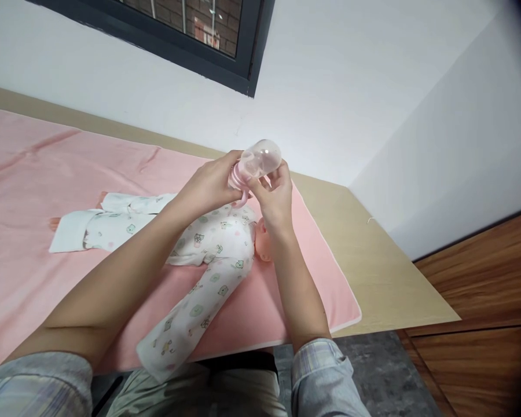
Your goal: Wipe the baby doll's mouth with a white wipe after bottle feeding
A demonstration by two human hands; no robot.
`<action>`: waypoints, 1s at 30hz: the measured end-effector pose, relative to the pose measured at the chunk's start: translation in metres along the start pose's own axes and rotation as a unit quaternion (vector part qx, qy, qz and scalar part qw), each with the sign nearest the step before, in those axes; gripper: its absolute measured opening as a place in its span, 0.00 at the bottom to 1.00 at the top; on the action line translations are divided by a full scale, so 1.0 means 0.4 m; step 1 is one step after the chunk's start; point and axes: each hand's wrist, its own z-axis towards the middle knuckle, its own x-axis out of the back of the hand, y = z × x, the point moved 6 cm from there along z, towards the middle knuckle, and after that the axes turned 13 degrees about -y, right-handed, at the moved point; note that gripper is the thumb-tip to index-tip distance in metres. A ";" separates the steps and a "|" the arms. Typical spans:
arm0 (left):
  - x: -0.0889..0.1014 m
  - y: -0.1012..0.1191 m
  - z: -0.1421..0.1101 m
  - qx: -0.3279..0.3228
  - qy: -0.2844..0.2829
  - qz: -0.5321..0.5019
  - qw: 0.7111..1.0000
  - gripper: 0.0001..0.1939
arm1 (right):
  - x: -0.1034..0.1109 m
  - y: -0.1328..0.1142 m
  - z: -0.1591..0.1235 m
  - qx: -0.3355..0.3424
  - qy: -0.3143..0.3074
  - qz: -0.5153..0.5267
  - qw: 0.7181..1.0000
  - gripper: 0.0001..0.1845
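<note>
A clear baby bottle (263,157) with a pink collar and pink handles is tilted, its rounded base up and to the right. My left hand (215,179) is closed around the collar end. The fingers of my right hand (274,188) grip the bottle body from the right. Below them a baby doll in a white printed outfit (226,234) lies on a pink blanket (316,272). Part of the doll's head (263,240) shows beside my right wrist; the rest is hidden behind my hand and forearm. One long sleeve (186,321) stretches toward the blanket's front edge.
The blanket covers much of a light wooden table (386,284), whose right corner is bare wood. A white wall (330,87) with a dark window frame (245,69) rises behind. Brown wood-grain panels (490,301) stand at the right, over a grey floor (377,370).
</note>
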 end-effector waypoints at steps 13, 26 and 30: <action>0.063 -0.173 0.011 0.126 0.027 0.056 0.990 0.28 | 0.327 0.134 0.009 -0.092 0.173 -0.144 0.970 0.31; 0.090 -0.376 -0.017 0.210 -0.020 0.103 0.972 0.45 | 0.510 0.391 -0.204 -0.388 0.253 -0.382 0.800 0.24; 0.076 -0.437 -0.013 0.185 -0.033 0.096 0.977 0.49 | 0.503 0.417 -0.224 -0.416 0.236 -0.390 0.787 0.26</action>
